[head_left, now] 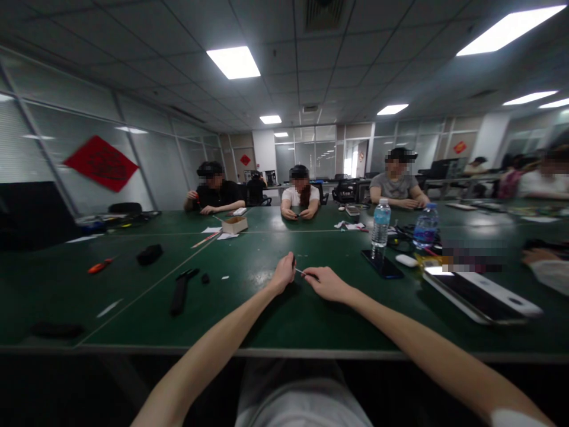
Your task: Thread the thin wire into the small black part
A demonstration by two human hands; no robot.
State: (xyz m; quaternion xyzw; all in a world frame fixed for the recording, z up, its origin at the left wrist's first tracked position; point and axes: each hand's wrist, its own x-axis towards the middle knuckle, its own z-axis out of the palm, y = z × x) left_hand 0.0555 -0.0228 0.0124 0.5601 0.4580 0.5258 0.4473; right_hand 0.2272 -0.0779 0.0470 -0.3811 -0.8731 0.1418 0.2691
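My left hand is closed round a small dark object, mostly hidden by the fingers; its kind does not show. In my right hand is a screwdriver with a thin metal shaft and a dark handle. The shaft points left and its tip meets or nearly meets the dark object; contact cannot be made out. Both hands are just above the green table. Left of them lie a black T-shaped part, a small black piece and a white scrap.
On the right are a water bottle, a second bottle, a phone, a white mouse and a large white device. Left lie an orange-handled tool and a black block. A cardboard box and several people are beyond.
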